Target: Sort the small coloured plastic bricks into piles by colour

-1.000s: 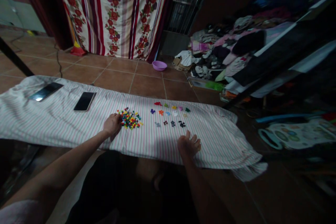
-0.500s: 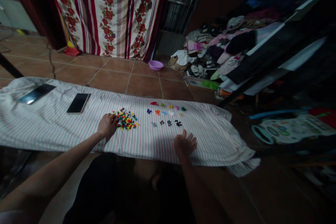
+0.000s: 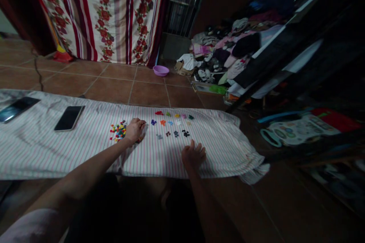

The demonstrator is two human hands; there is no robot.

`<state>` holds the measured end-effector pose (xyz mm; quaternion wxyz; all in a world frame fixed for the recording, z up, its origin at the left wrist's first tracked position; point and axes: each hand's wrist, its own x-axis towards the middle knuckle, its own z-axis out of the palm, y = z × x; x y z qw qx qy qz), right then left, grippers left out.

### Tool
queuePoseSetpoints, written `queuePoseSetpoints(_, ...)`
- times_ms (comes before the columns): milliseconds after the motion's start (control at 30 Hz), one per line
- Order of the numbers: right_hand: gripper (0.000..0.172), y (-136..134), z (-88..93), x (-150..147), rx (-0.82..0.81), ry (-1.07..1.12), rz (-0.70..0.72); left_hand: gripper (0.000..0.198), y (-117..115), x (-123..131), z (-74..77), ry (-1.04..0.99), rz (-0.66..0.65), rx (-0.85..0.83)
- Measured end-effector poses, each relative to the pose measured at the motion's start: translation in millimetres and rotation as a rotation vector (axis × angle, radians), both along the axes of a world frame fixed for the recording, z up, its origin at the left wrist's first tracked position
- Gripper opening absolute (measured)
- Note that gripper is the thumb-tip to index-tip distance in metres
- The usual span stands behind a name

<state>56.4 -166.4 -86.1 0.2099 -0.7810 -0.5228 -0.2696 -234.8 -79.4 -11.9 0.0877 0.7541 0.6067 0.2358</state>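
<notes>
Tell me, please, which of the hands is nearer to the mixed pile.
Left. The left hand is at the right side of the mixed pile; the right hand is farther right and closer to the camera.

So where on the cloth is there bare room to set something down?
The cloth is bare right of the colour groups and right hand, and between the right phone and the mixed pile. It is crowded from that pile, past the left hand, through the groups.

Sm. pcs (image 3: 121, 131) plstc-looking; cloth (image 3: 159, 161) matt; phone scrn (image 3: 69, 117) glossy.
</notes>
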Motion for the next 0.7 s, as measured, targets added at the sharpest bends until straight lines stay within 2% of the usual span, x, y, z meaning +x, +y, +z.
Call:
queuePoseSetpoints(367,0.043,-2,8.7,-2,-0.054,0.046,-0.01,0.023,33,103,2.3,0.129,-0.201,-0.057)
queuePoseSetpoints(500,0.041,-3,10.8,-3,-0.052,0.053,-0.015,0.022,38,124,2.3,0.234,-0.291,-0.075)
queuePoseSetpoints(700,0.039,-2,10.5,-2,-0.053,0.005,-0.039,0.016,45,138,4.6,0.348,-0.397,-0.094)
